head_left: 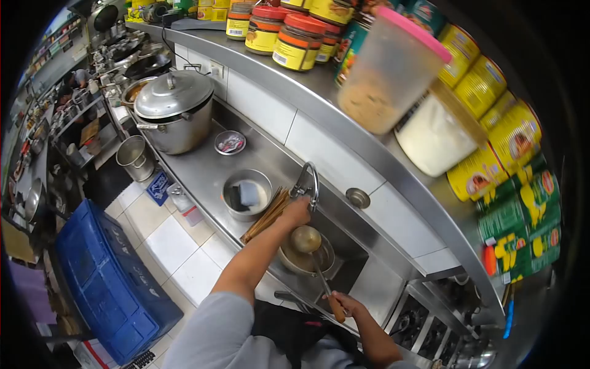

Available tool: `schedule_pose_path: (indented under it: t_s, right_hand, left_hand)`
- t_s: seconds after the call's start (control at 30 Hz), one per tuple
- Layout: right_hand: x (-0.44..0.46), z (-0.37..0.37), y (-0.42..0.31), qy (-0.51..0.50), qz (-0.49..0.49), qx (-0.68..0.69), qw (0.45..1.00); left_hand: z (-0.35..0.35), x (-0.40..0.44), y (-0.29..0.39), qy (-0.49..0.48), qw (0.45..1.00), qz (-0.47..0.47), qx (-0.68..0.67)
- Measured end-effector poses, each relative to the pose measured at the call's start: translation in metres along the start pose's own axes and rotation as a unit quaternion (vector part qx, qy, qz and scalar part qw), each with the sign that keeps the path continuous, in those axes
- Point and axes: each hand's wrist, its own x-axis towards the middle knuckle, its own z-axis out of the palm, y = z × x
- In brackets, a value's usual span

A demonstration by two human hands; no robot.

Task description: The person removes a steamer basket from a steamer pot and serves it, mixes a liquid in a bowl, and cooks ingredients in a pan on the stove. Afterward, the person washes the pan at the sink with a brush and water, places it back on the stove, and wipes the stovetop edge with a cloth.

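Observation:
My left hand [297,211] is at the base of the curved metal faucet [315,178], its fingers closed at the tap; what they grip is partly hidden. In my right hand [345,304] is the wooden handle of a ladle [306,239]. The ladle's round bowl is over a metal basin [327,258] in the sink. Beside my left forearm lies a bundle of thin wooden sticks [265,220]. Left of the sticks, a metal bowl [232,177] holds a blue-grey sponge [249,193] and a dark pad.
A large lidded pot [184,132] and a small dish [230,142] are on the steel counter. Overhead, a shelf [258,52] carries jars and cans. A blue bin [110,277] sits on the floor at left. Stove burners [407,320] are at lower right.

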Motion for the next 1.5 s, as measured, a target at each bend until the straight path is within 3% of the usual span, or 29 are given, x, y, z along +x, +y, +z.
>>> schedule_pose_path:
  t_s: [0.03, 0.1, 0.17, 0.23, 0.3, 0.37, 0.4, 0.5, 0.57, 0.63, 0.7, 0.77, 0.83, 0.87, 0.9, 0.93, 0.97, 1.0, 1.07, 1.1, 1.17, 1.2, 1.27, 1.37, 1.4, 1.43, 1.47, 1.5]
  right_hand:
    - [0.006, 0.009, -0.007, 0.007, 0.002, 0.000, 1.000]
    - [0.006, 0.030, -0.026, 0.045, 0.045, 0.042, 0.997]
    - [0.023, 0.019, -0.024, 0.031, 0.063, 0.039, 0.997]
    - [0.035, 0.015, -0.024, 0.035, 0.092, 0.030, 0.995]
    - [0.050, 0.006, -0.015, 0.031, 0.108, 0.023, 0.993]
    - [0.060, 0.002, -0.005, 0.165, 0.136, -0.181, 0.960]
    - [0.055, 0.001, -0.010, 0.118, 0.119, -0.219, 0.961]
    - [0.081, -0.006, 0.014, 0.127, 0.096, -0.239, 0.958]
    - [0.089, -0.005, 0.022, 0.135, 0.150, -0.315, 0.927]
    - [0.087, 0.014, 0.024, 0.102, 0.041, -0.267, 0.958]
    - [0.074, 0.036, 0.002, 0.048, -0.011, -0.303, 0.952]
    - [0.070, 0.039, -0.001, 0.057, -0.014, -0.456, 0.888]
    - [0.074, 0.029, -0.009, 0.064, 0.004, -0.544, 0.837]
    - [0.080, 0.022, -0.019, 0.051, 0.019, -0.513, 0.856]
    - [0.093, 0.012, -0.031, -0.008, 0.062, -0.213, 0.975]
    - [0.106, 0.002, -0.045, -0.029, 0.137, 0.103, 0.985]
    - [0.083, 0.036, -0.107, -0.064, 0.087, 0.197, 0.974]
    - [0.079, 0.060, -0.153, -0.018, 0.099, 0.391, 0.915]
    - [0.135, 0.052, -0.199, -0.051, -0.067, 0.437, 0.896]
    - [0.126, 0.077, -0.241, 0.014, -0.023, 0.517, 0.856]
    - [0.167, 0.075, -0.256, -0.034, -0.096, 0.608, 0.787]
    - [0.168, 0.087, -0.257, -0.034, -0.098, 0.611, 0.785]
    - [0.162, 0.105, -0.256, 0.081, -0.174, 0.661, 0.725]
    - [0.161, 0.073, -0.184, -0.104, 0.050, 0.658, 0.744]
    - [0.132, 0.081, -0.157, -0.053, -0.025, 0.523, 0.851]
    - [0.107, 0.074, -0.127, -0.077, -0.019, 0.402, 0.912]
    - [0.082, 0.062, -0.102, -0.101, -0.011, 0.275, 0.956]
    - [0.063, 0.056, -0.086, -0.043, 0.043, 0.232, 0.971]
  left_hand:
    - [0.002, 0.021, -0.015, -0.002, 1.000, 0.004, -0.006]
    - [0.018, 0.063, -0.045, 0.145, 0.982, 0.120, 0.008]
    - [0.015, 0.073, -0.050, 0.161, 0.976, 0.145, 0.023]
    - [-0.016, 0.047, -0.027, -0.122, 0.978, 0.026, 0.169]
    - [-0.015, 0.030, -0.021, -0.123, 0.980, 0.055, 0.150]
    - [-0.011, 0.008, -0.011, -0.125, 0.980, 0.082, 0.132]
    - [-0.011, -0.002, -0.005, -0.064, 0.993, 0.073, 0.069]
    - [0.029, -0.017, -0.010, 0.095, 0.989, 0.089, -0.069]
    - [0.032, -0.039, 0.003, 0.037, 0.986, 0.036, -0.161]
    - [0.046, -0.057, -0.010, 0.094, 0.970, 0.135, -0.179]
    - [0.030, -0.087, -0.012, 0.130, 0.987, 0.061, -0.071]
    - [0.019, -0.116, -0.039, 0.162, 0.986, 0.028, -0.038]
    - [0.017, -0.142, -0.070, 0.234, 0.964, -0.034, 0.119]
    - [0.015, -0.150, -0.086, 0.226, 0.965, -0.056, 0.120]
    - [0.012, -0.153, -0.098, 0.211, 0.968, -0.067, 0.116]
    - [0.011, -0.153, -0.104, 0.220, 0.965, -0.050, 0.137]
    - [0.011, -0.150, -0.108, 0.216, 0.967, -0.066, 0.121]
    - [0.009, -0.147, -0.109, 0.222, 0.963, -0.070, 0.139]
    - [0.003, -0.145, -0.101, 0.224, 0.956, -0.086, 0.166]
    - [-0.002, -0.143, -0.098, 0.222, 0.954, -0.100, 0.176]
    - [0.001, -0.140, -0.095, 0.208, 0.950, -0.114, 0.204]
    - [0.002, -0.140, -0.095, 0.201, 0.942, -0.139, 0.231]
    - [0.000, -0.141, -0.093, 0.189, 0.940, -0.161, 0.232]
    - [0.003, -0.142, -0.109, 0.178, 0.939, -0.181, 0.232]
    - [0.003, -0.142, -0.117, 0.156, 0.952, -0.157, 0.213]
    - [0.003, -0.143, -0.123, 0.134, 0.962, -0.135, 0.194]
    - [-0.001, -0.147, -0.123, 0.131, 0.975, -0.078, 0.160]
    - [-0.008, -0.152, -0.110, 0.126, 0.976, -0.079, 0.160]
